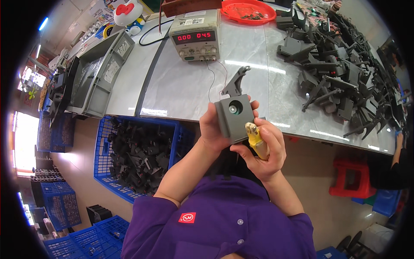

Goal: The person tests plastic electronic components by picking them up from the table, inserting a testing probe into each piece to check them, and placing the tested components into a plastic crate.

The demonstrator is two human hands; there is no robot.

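My left hand point(211, 127) is closed around a dark grey plastic housing point(242, 125), holding it up in front of me near the table's front edge. A round opening in the housing shows a small pale part inside. From its top a dark hinged arm point(235, 84) sticks up. My right hand point(271, 152) grips a yellow stick-shaped tool point(257, 145) with a blotchy, pale end, close to the housing's lower right; its exact kind cannot be made out. Some right-hand fingers seem to reach the housing's edge.
A bench power supply point(195, 41) with a lit red display stands ahead, thin wires running toward the housing. Many dark plastic parts point(332, 71) are piled at right. A red tray point(241, 6), a grey bin point(92, 93), a blue crate point(101, 162) of parts and a red stool point(345, 190) surround the table.
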